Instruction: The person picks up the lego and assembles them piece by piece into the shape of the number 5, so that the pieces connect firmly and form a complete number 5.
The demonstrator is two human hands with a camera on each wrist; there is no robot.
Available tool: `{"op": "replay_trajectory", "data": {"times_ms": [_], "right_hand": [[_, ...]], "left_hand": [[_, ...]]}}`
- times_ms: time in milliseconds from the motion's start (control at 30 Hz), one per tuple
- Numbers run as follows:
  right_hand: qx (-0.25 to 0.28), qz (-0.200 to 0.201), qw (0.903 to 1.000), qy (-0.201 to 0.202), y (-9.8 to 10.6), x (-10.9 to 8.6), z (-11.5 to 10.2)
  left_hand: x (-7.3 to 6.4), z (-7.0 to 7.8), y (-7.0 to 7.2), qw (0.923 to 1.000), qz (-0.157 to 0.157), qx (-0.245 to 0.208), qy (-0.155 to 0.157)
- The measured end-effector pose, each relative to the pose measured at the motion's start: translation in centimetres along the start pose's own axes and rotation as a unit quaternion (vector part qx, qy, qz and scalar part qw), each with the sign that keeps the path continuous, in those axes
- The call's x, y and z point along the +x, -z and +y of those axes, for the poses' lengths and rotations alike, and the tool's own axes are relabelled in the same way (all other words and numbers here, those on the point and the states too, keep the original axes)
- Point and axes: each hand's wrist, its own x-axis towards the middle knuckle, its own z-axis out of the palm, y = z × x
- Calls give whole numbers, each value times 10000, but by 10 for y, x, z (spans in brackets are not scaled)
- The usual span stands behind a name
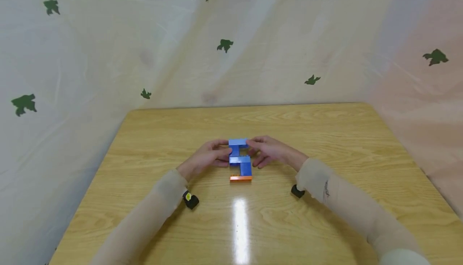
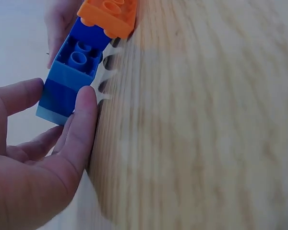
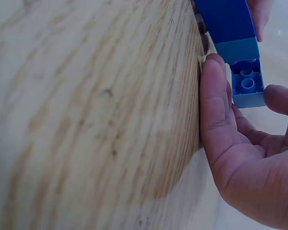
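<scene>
Joined toy building blocks form a stepped figure on the table, with light blue blocks [image 1: 240, 159], dark blue blocks [image 1: 246, 169] and an orange block [image 1: 240, 178] at the near end. My left hand [image 1: 209, 155] grips the far left side, its thumb [image 2: 85, 108] against the blue blocks and a finger on their opposite face. At the right end of the farthest light blue block [image 1: 238, 142], my right hand [image 1: 272, 150] holds on with curled fingers, one fingertip [image 3: 274, 97] on its corner. Hollow undersides with round tubes show in both wrist views.
The wooden table [image 1: 144, 136] extends around the blocks, with a light reflection in front of them. A pale cloth [image 1: 260, 56] with leaf and bird prints hangs behind the far edge. Black wrist devices [image 1: 190, 200] hang under both sleeves.
</scene>
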Motion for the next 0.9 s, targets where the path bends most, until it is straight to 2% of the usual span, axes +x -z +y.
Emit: {"op": "replay_trajectory", "data": {"times_ms": [200, 633, 900], "right_hand": [[-110, 170, 9996, -195, -1, 2, -2], [-305, 376, 9986, -227, -4, 8, 0], [-376, 417, 9983, -125, -1, 11, 0]], "left_hand": [[2, 1, 0, 9984, 225, 498, 152], [0, 3, -11, 9959, 573, 647, 269], [6, 5, -12, 9946, 548, 866, 193]]}}
